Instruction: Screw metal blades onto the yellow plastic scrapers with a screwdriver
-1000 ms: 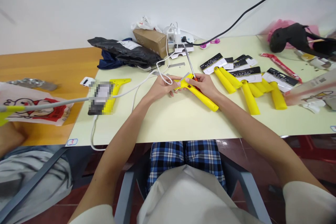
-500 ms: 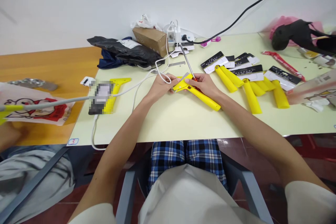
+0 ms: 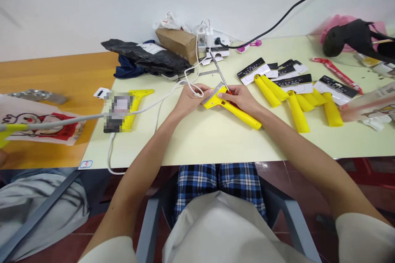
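Note:
A yellow scraper (image 3: 242, 116) lies tilted between my two hands, its handle pointing down and right. A grey metal blade (image 3: 214, 92) runs along its head. My left hand (image 3: 191, 98) is closed at the head's left end, with thumb and fingers at the blade. My right hand (image 3: 241, 98) grips the scraper near the neck, thumb on top. Also in the right hand is a screwdriver (image 3: 219, 70) with a red handle, its shaft pointing up and away. The fingers beneath the scraper are hidden.
Several yellow scraper handles (image 3: 298, 113) and black-and-white cards (image 3: 253, 70) lie to the right. Another yellow scraper (image 3: 140, 95) lies left beside a pixelated item (image 3: 119, 111). A white cable (image 3: 162, 100) crosses near my left hand. Black bag (image 3: 148, 59) and cardboard box (image 3: 177, 43) stand behind.
The blade has turned to lie along the scraper's head, and more of it shows. Both hands stay nearly in place. At the far left, another person's hand has moved mostly out of view.

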### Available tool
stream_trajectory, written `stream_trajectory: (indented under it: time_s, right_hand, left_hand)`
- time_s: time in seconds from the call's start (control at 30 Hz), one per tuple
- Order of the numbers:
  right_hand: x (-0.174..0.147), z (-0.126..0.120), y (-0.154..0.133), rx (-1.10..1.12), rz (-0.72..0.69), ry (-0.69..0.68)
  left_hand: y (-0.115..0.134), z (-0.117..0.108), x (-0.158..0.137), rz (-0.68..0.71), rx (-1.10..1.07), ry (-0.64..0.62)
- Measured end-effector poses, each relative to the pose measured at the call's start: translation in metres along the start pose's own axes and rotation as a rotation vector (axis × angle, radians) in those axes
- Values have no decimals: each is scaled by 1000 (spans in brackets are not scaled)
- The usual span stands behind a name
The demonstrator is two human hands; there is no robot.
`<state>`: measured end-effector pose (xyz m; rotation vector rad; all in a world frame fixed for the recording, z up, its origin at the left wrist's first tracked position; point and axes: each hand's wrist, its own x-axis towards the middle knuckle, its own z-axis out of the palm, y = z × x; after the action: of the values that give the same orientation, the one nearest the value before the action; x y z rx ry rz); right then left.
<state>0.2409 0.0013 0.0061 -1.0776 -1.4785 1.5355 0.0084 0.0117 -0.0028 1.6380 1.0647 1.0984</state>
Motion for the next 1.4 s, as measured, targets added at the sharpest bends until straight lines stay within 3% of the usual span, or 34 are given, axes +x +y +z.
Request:
stream_trajectory:
  time_s: [0.57,1.1,1.4]
  right_hand:
    - [-1,1,-1,48,-8,11]
    - [0,-1,-1,23,-18,62]
    - [-3,2,-1,-20,-9,65]
  left_hand:
    - [0,-3,0,10,-27,-51]
    - [-5,16,-3,3,-80,61]
    - [-5,21,-3,-62,-237,113]
